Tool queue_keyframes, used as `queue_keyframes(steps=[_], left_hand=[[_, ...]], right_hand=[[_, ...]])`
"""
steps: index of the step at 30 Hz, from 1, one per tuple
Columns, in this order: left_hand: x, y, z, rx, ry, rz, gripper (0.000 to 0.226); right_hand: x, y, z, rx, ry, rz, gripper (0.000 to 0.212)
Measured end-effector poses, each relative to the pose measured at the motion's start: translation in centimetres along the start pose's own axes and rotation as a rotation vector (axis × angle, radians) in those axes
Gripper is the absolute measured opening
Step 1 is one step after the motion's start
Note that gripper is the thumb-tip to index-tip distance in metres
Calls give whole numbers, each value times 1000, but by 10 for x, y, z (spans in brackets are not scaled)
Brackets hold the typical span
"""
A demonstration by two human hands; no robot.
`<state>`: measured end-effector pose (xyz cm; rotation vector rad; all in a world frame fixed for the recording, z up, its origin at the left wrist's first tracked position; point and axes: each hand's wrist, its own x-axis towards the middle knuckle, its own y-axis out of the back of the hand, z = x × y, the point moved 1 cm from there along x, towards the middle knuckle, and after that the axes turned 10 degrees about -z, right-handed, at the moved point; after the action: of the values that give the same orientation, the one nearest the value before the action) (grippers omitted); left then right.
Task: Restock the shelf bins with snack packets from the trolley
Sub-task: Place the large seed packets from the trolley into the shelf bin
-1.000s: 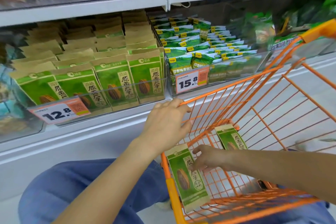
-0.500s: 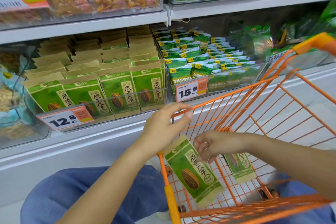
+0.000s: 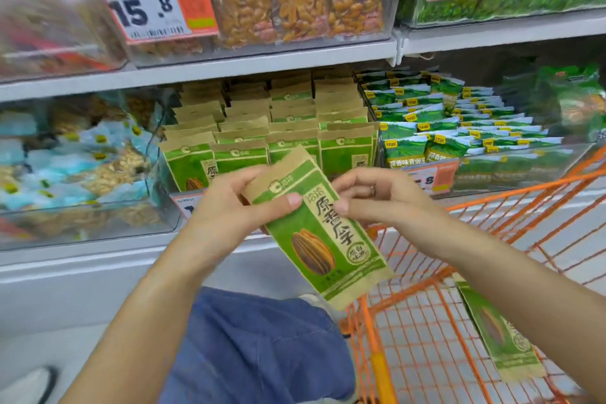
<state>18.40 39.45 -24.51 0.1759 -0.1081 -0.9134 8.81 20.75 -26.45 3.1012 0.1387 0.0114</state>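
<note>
Gripping a green seed packet [image 3: 319, 233] with left hand [image 3: 229, 210] and right hand [image 3: 377, 197], pinching its upper half just before the matching bin [image 3: 272, 141]; looking light, crinkly, probably safest pinching flat sides

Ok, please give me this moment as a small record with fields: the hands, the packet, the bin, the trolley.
left hand: left hand grips the held packet's upper left edge, thumb on its front
right hand: right hand touches the packet's right edge with its thumb; a ring shows on one finger
held packet: green and brown seed packet, tilted, in front of the shelf
target bin: clear bin with rows of matching packets, upright
trolley: orange wire trolley, lower right
left in trolley: one matching packet visible inside
</note>
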Motion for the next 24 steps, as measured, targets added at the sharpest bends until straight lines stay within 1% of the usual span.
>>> queue_keyframes(steps=[2,3,5,6,7,9,10,12,13,16,18,20,24], left_hand=[[-16,34,8,55,-81,181,18],[-23,54,12,119,-130,280,18],[-36,87,23,285,-221,429,22],[-40,101,28,368,-253,476,25],[-41,112,32,447,-272,517,28],[-38,132,34,571,-280,563,37],[-33,138,31,615,-280,565,38],[-17,148,18,683,-250,537,27],[-7,151,7,726,-203,513,21],[15,152,-27,895,-66,448,30],[23,150,-39,1069,-55,370,31],[28,152,-42,1192,-43,283,31],[44,148,-38,1348,85,84,42]], right_hand=[[21,-16,1,-77,74,5,17],[30,-20,3,-199,100,29,15],[47,-22,10,-609,119,100,15],[54,-20,13,-791,112,126,16],[60,-19,16,-898,107,142,18],[71,-16,23,-970,114,164,20],[73,-14,26,-977,117,179,20],[77,-13,31,-975,118,199,19],[78,-13,33,-971,117,207,19],[77,-13,38,-992,102,204,19],[74,-14,43,-1015,87,187,18],[70,-14,48,-1027,81,165,18],[70,-15,53,-1072,79,170,18]])
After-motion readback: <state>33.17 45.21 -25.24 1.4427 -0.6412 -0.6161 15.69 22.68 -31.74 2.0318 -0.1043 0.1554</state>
